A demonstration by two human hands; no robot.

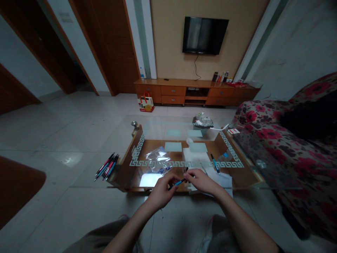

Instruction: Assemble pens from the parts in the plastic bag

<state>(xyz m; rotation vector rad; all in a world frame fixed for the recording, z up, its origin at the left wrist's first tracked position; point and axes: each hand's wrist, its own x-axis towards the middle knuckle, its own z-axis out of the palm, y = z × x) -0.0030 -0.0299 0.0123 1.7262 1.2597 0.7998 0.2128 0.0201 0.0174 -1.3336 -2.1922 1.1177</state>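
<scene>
Between my two hands is a blue and black pen (179, 182), held above the near edge of the glass coffee table (105, 177). The fingers of my left hand (163, 189) pinch its blue barrel. My right hand (200, 180) grips the dark upper end. Another blue and black pen (215, 164) lies on the glass to the right, beside white paper (222, 181). On the table's left side rests a pile of several pens (106, 167), mostly red, pink and black. A clear plastic bag (158, 158) is spread beyond my left hand.
A trash bin (202, 121) stands past the table's far side. The flowered sofa (263, 116) is close on the right. A long TV cabinet (172, 90) runs along the wall, with a paper gift bag (145, 103) before it.
</scene>
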